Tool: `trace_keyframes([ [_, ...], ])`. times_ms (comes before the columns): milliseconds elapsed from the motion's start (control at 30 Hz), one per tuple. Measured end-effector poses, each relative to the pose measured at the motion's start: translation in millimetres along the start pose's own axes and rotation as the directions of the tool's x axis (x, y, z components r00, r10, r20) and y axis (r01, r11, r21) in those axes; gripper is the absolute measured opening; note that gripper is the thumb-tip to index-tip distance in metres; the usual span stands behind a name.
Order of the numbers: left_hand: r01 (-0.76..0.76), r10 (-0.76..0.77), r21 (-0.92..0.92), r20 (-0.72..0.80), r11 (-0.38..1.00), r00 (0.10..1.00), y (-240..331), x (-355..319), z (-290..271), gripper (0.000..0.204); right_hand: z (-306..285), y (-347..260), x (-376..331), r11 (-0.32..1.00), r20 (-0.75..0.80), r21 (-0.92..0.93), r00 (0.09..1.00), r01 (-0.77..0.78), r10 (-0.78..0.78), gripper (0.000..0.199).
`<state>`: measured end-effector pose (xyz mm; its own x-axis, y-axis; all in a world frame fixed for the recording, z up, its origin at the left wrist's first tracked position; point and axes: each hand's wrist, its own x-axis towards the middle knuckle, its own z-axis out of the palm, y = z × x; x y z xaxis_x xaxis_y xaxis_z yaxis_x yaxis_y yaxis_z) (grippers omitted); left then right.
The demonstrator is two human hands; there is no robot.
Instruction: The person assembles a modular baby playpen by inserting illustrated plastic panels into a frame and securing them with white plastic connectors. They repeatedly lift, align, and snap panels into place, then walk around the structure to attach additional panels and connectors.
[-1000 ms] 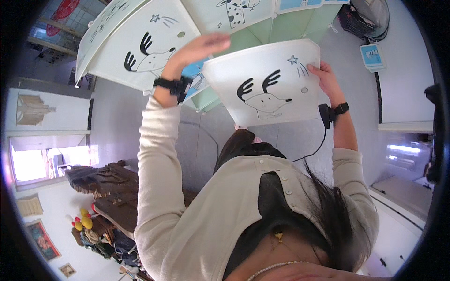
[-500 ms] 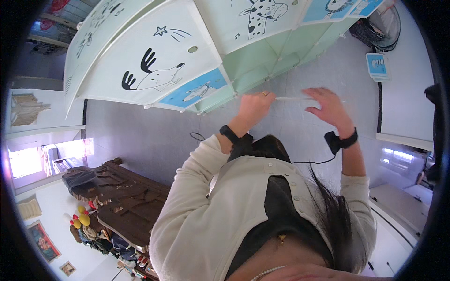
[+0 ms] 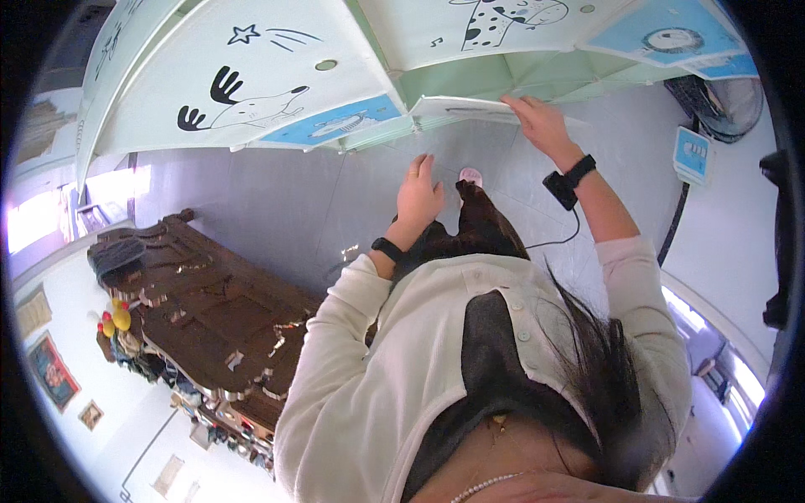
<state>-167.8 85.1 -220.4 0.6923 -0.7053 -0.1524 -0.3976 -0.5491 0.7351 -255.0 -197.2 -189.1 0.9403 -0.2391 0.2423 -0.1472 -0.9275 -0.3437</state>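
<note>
A: What are the hands doing?
B: The right hand grips the right-hand edge of a white panel, fingertips over its upper corner. The left hand holds nothing; it is raised below and left of the panel, fingers extended together.
A: Where is the panel?
B: In front of the open part of a pale green cabinet, its left end by the corner post. I can't tell whether they touch.
A: How would it handle?
B: Probably light: thin sheet plastic, I'd guess, fairly stiff but able to flex, and smooth enough to slip. Opposite edges look like the best hold, to stop it twisting.
A: Which way does it point?
B: It's seen nearly edge-on, so its visible length runs left to right, dipping slightly rightward. Its true long side is hard to judge.
A: And further out?
B: A deer-printed door to the left, grey floor below, and a pink shoe.
</note>
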Motion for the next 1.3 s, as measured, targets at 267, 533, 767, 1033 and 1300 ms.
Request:
trace_keyframes([
  [267,0.027,-0.029,-0.013,-0.11,1.0,0.994,-28.2,-7.1,65.4,0.026,31.1,41.6,49.7,0.98,0.09,-0.038,0.978,0.193,-0.189,0.046],
  [533,0.107,-0.111,-0.03,-0.147,0.994,0.983,-14.9,-6.4,72.2,0.024,37.4,58.9,72.2,0.957,0.055,-0.007,0.955,0.291,-0.291,0.033],
  [767,0.192,-0.199,-0.071,-0.108,0.979,0.974,-12.7,-0.2,62.1,0.028,35.2,62.3,78.3,0.963,0.1,-0.005,0.958,0.27,-0.268,0.03],
  [1033,0.17,-0.176,-0.061,-0.122,0.984,0.977,-14.0,1.8,54.0,0.027,39.1,63.9,80.1,0.97,0.091,0.014,0.966,0.243,-0.243,0.029],
  [1300,0.198,-0.203,-0.06,-0.108,0.978,0.973,-16.7,-2.6,48.0,0.026,37.0,63.5,80.9,0.974,0.113,0.03,0.967,0.226,-0.228,0.028],
])
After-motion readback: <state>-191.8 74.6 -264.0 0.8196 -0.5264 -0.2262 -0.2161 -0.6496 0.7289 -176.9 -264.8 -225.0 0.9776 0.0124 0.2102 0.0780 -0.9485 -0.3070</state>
